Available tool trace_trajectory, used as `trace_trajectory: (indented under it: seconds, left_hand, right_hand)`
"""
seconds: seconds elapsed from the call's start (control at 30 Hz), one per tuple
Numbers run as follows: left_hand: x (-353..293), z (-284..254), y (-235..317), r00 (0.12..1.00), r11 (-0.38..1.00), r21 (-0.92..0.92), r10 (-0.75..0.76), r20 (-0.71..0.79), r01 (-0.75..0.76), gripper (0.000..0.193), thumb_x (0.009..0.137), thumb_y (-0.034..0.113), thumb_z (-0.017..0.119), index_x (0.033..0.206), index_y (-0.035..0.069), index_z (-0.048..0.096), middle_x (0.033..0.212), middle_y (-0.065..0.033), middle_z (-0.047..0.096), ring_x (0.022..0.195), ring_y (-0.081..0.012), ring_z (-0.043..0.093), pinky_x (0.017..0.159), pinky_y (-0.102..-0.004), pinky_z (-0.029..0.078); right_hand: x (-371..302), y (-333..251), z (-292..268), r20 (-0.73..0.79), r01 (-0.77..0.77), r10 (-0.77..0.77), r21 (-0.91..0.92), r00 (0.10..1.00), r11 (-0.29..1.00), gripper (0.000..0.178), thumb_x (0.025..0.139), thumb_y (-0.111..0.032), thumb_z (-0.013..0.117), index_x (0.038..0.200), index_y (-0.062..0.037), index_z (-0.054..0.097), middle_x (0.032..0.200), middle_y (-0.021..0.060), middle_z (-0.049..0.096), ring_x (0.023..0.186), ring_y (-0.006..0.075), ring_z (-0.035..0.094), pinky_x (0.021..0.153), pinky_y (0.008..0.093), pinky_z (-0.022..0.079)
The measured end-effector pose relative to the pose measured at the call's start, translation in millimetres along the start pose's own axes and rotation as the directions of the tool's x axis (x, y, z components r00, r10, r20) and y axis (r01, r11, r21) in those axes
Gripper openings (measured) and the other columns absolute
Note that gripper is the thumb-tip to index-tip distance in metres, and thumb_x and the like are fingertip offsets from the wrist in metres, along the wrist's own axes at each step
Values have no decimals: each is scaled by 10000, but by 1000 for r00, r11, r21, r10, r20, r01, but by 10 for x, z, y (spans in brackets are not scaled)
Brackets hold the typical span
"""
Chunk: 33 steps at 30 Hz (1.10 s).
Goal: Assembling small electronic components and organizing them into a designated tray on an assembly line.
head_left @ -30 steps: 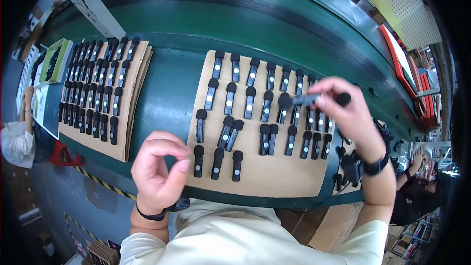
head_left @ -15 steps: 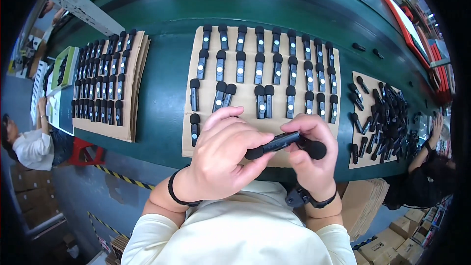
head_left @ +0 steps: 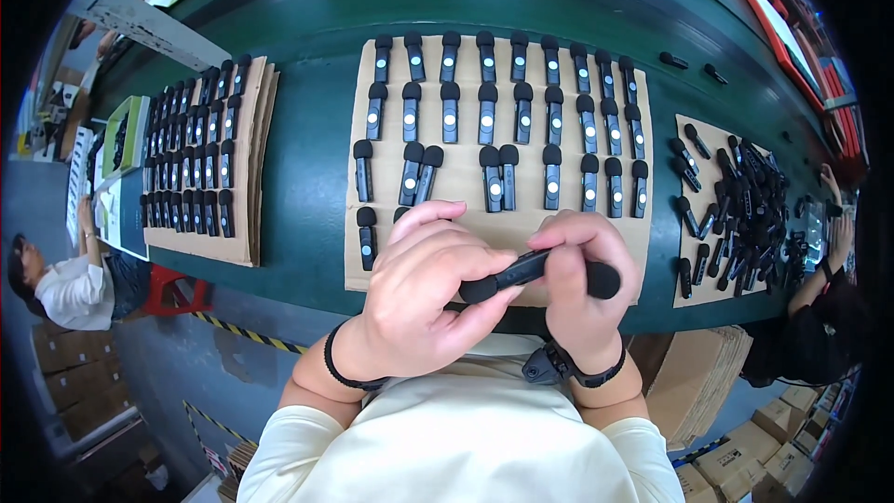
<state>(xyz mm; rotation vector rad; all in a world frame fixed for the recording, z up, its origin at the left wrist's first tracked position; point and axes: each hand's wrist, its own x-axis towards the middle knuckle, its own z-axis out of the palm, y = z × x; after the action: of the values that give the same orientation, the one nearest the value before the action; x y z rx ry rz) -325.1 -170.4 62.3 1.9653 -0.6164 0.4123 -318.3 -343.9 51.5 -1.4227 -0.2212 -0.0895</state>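
Between my two hands is a small black clip-on microphone point(head_left: 521, 268) with a foam windscreen, held nearly level. My left hand point(head_left: 410, 293) pinches it by its foam end, while the fingertips of my right hand point(head_left: 587, 303) grip its other end. A second black foam tip point(head_left: 603, 280) sticks out from the right hand's curled fingers; the body behind it is mostly hidden. Beyond my hands lies a cardboard sheet point(head_left: 531, 219) bearing rows of similar microphones, many marked with a pale round dot. My hands cover part of its near edge.
On the green table point(head_left: 312, 149), a stack of cardboard sheets point(head_left: 264, 168) with more rows stands at left. A loose heap of microphones point(head_left: 745, 205) lies on cardboard at right. A co-worker point(head_left: 70, 284) sits left; another person's hand point(head_left: 841, 240) is at far right.
My right thumb has come up over the microphone's end. The second foam tip sits slightly differently in that hand. The view has shifted a little; my left hand keeps its grip.
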Motion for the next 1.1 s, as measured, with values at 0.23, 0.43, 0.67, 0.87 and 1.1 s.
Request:
trace_trajectory:
  seconds: [0.23,0.43,0.67,0.87,1.1]
  left_hand:
    - [15,-37,-16,1000,1000,1,4,28,-4,269,696,22,804,928,28,669,798,-88,672,715,-245,642,897,-453,491]
    - [18,-95,-71,997,1000,27,4,78,-6,290,706,52,812,954,22,666,845,-93,679,782,-235,646,956,-495,460]
    - [-22,-114,-104,994,998,-33,-56,97,59,271,723,86,804,955,23,677,857,-89,677,790,-236,640,962,-497,451]
    - [-23,-132,-143,994,999,-32,19,110,-15,259,722,67,789,959,41,685,850,-71,670,778,-234,633,964,-499,441]
    - [-30,-128,-144,992,997,38,66,108,-70,258,722,81,792,961,66,695,891,-74,666,825,-230,636,974,-496,431]
  right_hand:
    - [-3,48,-52,72,-22,23,-27,997,999,237,946,-201,663,973,34,653,834,67,652,639,79,542,560,219,426]
    - [16,146,-187,188,-61,33,142,982,988,252,883,-163,742,1025,26,655,833,55,634,632,81,497,555,237,395]
    - [2,142,-208,265,289,-236,-179,935,940,290,821,-111,789,1052,7,659,836,60,621,608,98,478,544,242,384]
    - [-19,138,-185,272,275,-225,-161,936,948,319,786,-74,809,1053,11,655,864,72,619,608,104,480,544,231,382]
    - [-54,162,-201,230,147,-112,-140,967,979,303,778,1,782,1052,19,653,858,74,609,627,109,485,553,234,388]
